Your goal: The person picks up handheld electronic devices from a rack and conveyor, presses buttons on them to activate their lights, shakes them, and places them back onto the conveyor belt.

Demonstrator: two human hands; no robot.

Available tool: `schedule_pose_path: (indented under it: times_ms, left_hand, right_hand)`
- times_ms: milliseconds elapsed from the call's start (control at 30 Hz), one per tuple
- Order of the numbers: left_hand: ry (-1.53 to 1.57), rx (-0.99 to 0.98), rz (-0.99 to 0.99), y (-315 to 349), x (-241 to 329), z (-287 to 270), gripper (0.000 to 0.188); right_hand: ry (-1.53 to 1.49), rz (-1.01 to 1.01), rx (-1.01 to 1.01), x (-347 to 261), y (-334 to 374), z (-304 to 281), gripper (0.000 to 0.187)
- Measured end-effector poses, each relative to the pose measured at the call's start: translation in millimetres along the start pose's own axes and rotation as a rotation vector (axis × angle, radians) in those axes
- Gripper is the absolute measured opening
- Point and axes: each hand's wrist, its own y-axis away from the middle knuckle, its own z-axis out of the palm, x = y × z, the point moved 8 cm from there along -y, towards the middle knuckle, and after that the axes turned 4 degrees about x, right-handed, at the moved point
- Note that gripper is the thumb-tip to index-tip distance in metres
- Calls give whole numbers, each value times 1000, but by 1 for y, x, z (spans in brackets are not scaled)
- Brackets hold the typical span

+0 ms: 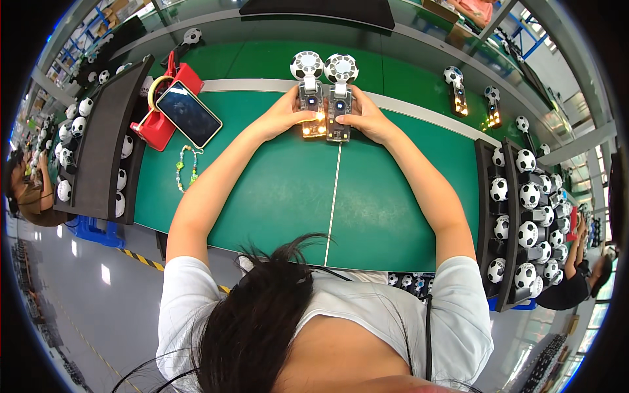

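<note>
Side by side over the far middle of the green table (282,190), I hold two small upright gadgets with see-through dark bodies and black-and-white football heads. My left hand (280,118) is closed around the left football-topped gadget (311,98), its thumb on the front. Yellow lights glow low on that gadget's body. Around the right football-topped gadget (339,108) my right hand (372,119) is closed, thumb also pressed to the front. Only a faint light shows near its lower end. The fingers behind both bodies are hidden.
Left on the table are a phone (189,114), a red stand (156,129) and a beaded bracelet (186,168). Two lit football gadgets (457,92) lie far right. Racks of football gadgets (527,196) flank the table. Other people (576,281) work at both sides.
</note>
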Motion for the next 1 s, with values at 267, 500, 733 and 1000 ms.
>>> schedule_pose_path:
  times_ms: [267, 500, 733, 1000]
  left_hand:
    - [45, -27, -8, 0, -3, -1, 79]
    - [4, -11, 18, 5, 1, 0, 87]
    - [67, -15, 15, 5, 4, 2, 87]
    - [605, 240, -169, 46, 22, 3, 34]
  right_hand:
    - [-82, 21, -21, 0, 0, 3, 75]
    - [3, -28, -70, -6, 3, 9, 81]
    - [8, -56, -57, -7, 2, 10, 81]
    - [-283, -72, 379, -46, 56, 18, 53]
